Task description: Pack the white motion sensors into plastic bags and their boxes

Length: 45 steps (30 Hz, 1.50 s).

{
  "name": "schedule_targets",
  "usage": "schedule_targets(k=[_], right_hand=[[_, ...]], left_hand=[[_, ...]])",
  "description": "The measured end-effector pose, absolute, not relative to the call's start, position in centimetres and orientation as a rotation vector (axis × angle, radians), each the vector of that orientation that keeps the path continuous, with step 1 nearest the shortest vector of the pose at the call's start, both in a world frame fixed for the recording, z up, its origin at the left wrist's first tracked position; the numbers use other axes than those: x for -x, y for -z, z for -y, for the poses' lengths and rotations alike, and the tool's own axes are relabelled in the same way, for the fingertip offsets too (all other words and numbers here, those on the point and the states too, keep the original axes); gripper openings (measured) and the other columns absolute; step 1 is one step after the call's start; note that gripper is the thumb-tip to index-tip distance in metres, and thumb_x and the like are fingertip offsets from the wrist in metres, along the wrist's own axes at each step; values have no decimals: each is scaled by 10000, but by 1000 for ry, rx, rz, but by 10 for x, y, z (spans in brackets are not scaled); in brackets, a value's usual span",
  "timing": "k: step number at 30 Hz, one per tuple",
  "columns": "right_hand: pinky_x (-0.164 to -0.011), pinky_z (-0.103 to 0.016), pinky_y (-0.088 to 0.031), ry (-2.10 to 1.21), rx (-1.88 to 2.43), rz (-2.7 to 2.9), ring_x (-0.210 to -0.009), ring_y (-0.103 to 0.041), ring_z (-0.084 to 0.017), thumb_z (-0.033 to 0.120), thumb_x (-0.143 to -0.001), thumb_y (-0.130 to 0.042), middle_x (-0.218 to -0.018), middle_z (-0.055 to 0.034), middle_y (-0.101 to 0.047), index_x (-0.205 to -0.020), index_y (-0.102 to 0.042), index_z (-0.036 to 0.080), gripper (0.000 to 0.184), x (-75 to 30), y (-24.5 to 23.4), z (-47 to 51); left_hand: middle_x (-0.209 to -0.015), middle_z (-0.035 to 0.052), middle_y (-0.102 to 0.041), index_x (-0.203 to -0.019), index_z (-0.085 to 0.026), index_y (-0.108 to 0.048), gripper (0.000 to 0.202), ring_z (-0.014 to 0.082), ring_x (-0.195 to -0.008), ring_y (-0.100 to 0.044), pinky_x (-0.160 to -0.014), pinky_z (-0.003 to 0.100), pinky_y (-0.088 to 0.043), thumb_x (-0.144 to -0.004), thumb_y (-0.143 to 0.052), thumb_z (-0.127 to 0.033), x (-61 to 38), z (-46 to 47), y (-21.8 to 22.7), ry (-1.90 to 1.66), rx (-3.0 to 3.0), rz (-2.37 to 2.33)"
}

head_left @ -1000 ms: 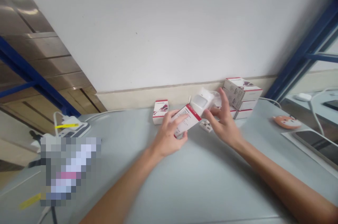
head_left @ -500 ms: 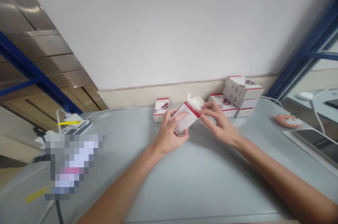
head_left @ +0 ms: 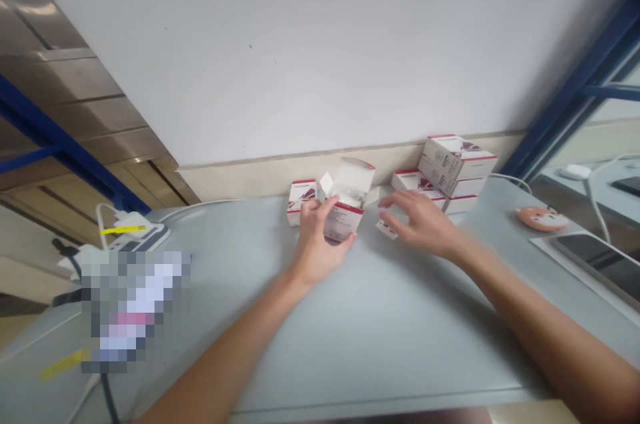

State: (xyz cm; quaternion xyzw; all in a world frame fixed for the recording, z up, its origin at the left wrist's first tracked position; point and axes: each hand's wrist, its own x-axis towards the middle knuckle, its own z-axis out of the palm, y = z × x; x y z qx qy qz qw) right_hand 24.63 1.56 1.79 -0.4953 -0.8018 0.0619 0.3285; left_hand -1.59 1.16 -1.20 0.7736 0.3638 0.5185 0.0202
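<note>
My left hand (head_left: 320, 237) grips a small white-and-red cardboard box (head_left: 344, 221), its lid raised and side flaps spread. Something pale shows inside the box, too blurred to name. To the right of the box hovers my right hand (head_left: 423, 224), fingers apart and curved, holding nothing that I can see. Beneath its fingertips a small white item (head_left: 386, 229) with dark print lies on the table. A closed box (head_left: 301, 201) of the same design stands just left of the held one.
Several matching boxes (head_left: 457, 167) are stacked against the wall at the right. An orange animal-faced object (head_left: 541, 218) and a dark phone-like slab (head_left: 600, 264) lie farther right. At the left are a power strip (head_left: 145, 241), cables and a pixelated patch.
The lid of the held box has come open, and the box now tilts toward me. My right hand has let go of its flap and drawn away slightly.
</note>
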Motion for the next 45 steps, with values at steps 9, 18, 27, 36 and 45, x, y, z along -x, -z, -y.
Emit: schedule_targets(k=[9, 18, 27, 36, 45], right_hand=[[-951, -431, -536, -303, 1328, 2401, -1066, -681, -280, 459, -1015, -606, -1229, -106, -690, -1266, -730, 296, 324, -256, -3, -19], [-941, -415, -567, -493, 1286, 2269, -990, -712, -239, 457, -1066, -495, -1247, -85, -665, -1308, -706, 323, 348, -253, 16, -29], [-810, -386, -577, -372, 1270, 2112, -739, -640, -186, 478, -1060, -540, -1100, -71, -698, -1245, -746, 308, 325, -246, 23, -30], [-632, -320, -508, -159, 1142, 1504, -614, -531, -139, 482, -980, -703, -1007, -56, -755, -1159, -743, 254, 293, -235, -40, -7], [-651, -291, -477, -245, 1158, 2118, -688, -639, -155, 289, -968, -658, -1001, -23, -784, -1073, -789, 266, 169, -171, -117, -5]], left_hand=[[-1310, 121, -508, -1454, -258, -397, 598, 274, -1241, -554, -1084, 464, -483, -942, -706, -254, 26, -14, 8, -1443, -2381, -1131], [-1333, 139, -413, -1470, -242, -359, 584, 307, -1335, -456, -1102, 508, -467, -950, -623, -229, 30, -16, -1, -1551, -2503, -1107], [-1563, 170, -318, -1592, -299, -251, 675, 319, -1479, -402, -1188, 527, -442, -1011, -593, -324, 31, -20, 7, -1473, -2314, -1066], [-1486, 150, -541, -1536, -256, -295, 607, 271, -1307, -631, -1153, 479, -500, -1021, -607, -328, 25, -17, 15, -1365, -2184, -1060], [-1288, 134, -653, -1481, -256, -248, 614, 258, -1108, -732, -896, 446, -631, -998, -628, -270, 18, -13, 20, -1400, -2185, -1034]])
